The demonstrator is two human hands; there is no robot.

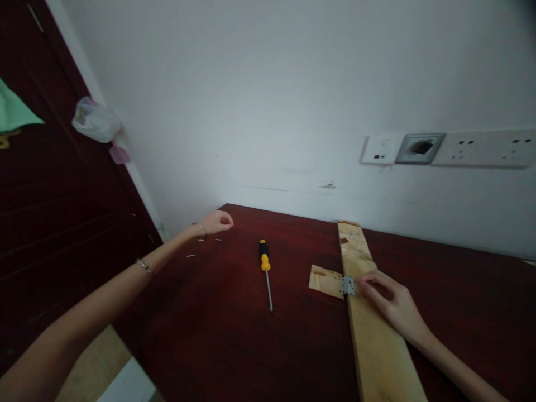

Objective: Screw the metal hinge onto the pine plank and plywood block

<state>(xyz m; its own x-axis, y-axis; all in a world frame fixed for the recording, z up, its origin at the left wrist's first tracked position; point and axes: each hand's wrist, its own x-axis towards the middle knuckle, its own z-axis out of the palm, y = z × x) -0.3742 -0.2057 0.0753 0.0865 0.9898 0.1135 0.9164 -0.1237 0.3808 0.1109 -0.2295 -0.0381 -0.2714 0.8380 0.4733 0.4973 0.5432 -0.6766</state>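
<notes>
Now the left hand (218, 222) reaches over the table (218, 346), fingertips pinched together above loose screws (191, 255); whether it holds one is unclear. The right hand (391, 298) lies flat, fingers spread, on the plank (377, 346) beside the hinge (347, 286). A screwdriver (265, 268) lies between them.

Table (218, 335): a dark red-brown is shown, with faint wood grain.
Screwdriver (266, 268): the handle is banded in black and yellow; the shaft is seen in silver.
Plank (377, 346): pale tan wood is shown, marked by brown patches at the far end.
Small board (324, 281): the same pale tan is seen, streaked with brown.
Hinge (347, 286): silver-grey metal is shown.
Screws (191, 255): silver is seen.
Bracelet (144, 266): silver is seen.
Wall (272, 100): white is shown, marked with faint grey scuffs.
Socket plates (481, 148): white is shown.
Wall panel (420, 148): grey is shown around a dark centre.
Door (54, 195): deep maroon is shown.
Cloth (14, 111): mint green is seen.
</notes>
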